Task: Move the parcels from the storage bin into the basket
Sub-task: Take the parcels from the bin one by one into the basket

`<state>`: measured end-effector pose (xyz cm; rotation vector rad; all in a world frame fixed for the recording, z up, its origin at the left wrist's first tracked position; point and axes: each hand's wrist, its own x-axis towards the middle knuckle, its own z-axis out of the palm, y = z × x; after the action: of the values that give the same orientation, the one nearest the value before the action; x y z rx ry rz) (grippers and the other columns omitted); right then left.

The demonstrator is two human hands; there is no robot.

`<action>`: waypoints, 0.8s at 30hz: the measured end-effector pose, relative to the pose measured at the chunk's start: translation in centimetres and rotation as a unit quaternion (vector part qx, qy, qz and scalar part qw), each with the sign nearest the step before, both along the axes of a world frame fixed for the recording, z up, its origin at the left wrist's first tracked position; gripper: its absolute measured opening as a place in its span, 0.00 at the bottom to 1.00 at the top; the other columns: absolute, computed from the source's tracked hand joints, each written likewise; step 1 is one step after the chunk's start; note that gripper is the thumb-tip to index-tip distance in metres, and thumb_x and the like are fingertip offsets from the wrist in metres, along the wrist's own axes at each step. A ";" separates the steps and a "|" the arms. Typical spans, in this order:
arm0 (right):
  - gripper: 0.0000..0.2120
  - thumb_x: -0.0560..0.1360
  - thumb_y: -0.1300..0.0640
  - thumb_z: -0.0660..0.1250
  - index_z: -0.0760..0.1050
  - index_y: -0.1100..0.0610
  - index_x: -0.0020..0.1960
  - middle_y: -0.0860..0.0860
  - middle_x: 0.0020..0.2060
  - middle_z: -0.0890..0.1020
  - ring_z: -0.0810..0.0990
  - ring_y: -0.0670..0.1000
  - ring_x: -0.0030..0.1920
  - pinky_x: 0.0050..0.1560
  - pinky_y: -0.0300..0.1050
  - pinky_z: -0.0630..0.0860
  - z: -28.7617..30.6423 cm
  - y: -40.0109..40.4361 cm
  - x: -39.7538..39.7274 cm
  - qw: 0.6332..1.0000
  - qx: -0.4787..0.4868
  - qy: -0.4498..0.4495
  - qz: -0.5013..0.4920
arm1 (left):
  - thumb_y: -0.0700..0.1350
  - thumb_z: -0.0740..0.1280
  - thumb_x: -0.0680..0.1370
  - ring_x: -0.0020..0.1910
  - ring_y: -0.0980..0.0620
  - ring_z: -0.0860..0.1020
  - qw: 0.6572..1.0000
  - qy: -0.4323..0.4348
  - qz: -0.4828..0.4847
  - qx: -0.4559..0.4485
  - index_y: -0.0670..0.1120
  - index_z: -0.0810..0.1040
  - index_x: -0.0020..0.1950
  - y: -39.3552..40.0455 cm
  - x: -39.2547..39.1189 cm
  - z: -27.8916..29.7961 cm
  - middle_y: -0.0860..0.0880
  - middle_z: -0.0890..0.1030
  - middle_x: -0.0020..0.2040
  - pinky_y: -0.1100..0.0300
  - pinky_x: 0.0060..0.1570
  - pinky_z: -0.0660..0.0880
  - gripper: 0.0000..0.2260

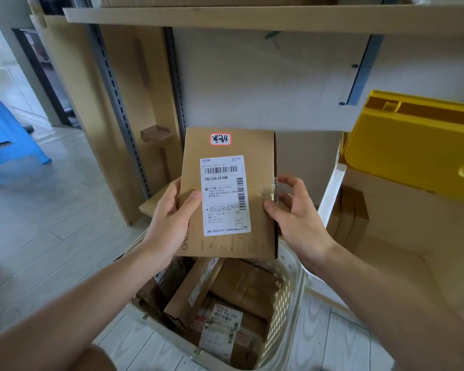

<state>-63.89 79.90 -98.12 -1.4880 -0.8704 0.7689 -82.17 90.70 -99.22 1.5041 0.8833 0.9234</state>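
A brown cardboard parcel (255, 145) with a white shipping label and a red-edged sticker is held up in front of me, just above the basket. My left hand (169, 220) grips its left edge with the thumb on the front. My right hand (295, 215) holds its right edge near a strip of clear tape. Below them a cream perforated plastic basket (287, 295) stands on the floor, holding several cardboard parcels (241, 287). At the right a white storage bin (332, 188) holds another brown parcel (351, 215).
A yellow plastic lid (413, 145) leans over the bin at the right. A wooden shelf board (252, 20) runs overhead, with grey slotted uprights (113, 92) behind. A blue plastic stool (3, 137) stands on the pale floor at the left.
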 end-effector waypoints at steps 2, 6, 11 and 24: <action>0.18 0.83 0.59 0.64 0.64 0.45 0.69 0.47 0.58 0.79 0.80 0.47 0.60 0.64 0.53 0.79 -0.1 -0.1 -0.2 1.000 -0.013 -0.005 -0.005 | 0.49 0.62 0.84 0.48 0.60 0.84 1.000 0.014 0.010 -0.015 0.57 0.73 0.66 0.0 0.0 0.0 0.60 0.85 0.53 0.62 0.43 0.74 0.11; 0.14 0.80 0.54 0.69 0.70 0.46 0.62 0.43 0.52 0.80 0.81 0.45 0.51 0.48 0.41 0.80 -0.6 -0.4 -0.3 0.993 -0.090 -0.073 0.021 | 0.49 0.65 0.83 0.52 0.53 0.83 0.998 0.061 0.007 -0.029 0.57 0.73 0.65 0.1 0.0 -0.1 0.58 0.85 0.50 0.55 0.47 0.74 0.11; 0.17 0.76 0.40 0.71 0.77 0.51 0.57 0.46 0.50 0.84 0.84 0.49 0.50 0.50 0.49 0.84 -3.4 0.2 -1.3 0.961 -0.242 -0.118 0.056 | 0.44 0.66 0.80 0.51 0.51 0.82 0.983 0.175 -0.048 -0.009 0.57 0.72 0.65 0.4 -0.4 -0.3 0.55 0.84 0.50 0.52 0.47 0.77 0.15; 0.37 0.80 0.29 0.47 0.70 0.54 0.74 0.60 0.62 0.79 0.82 0.64 0.58 0.47 0.55 0.84 -7.9 2.3 -3.7 0.918 -0.327 0.189 0.120 | 0.50 0.71 0.75 0.46 0.57 0.81 0.870 0.428 -0.218 0.109 0.53 0.64 0.69 -0.9 0.6 -3.0 0.54 0.80 0.50 0.58 0.45 0.80 0.26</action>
<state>-67.55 82.22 -105.98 -1.7290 -0.5174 1.5863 -81.58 89.81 -102.20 2.2478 0.9906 -0.0307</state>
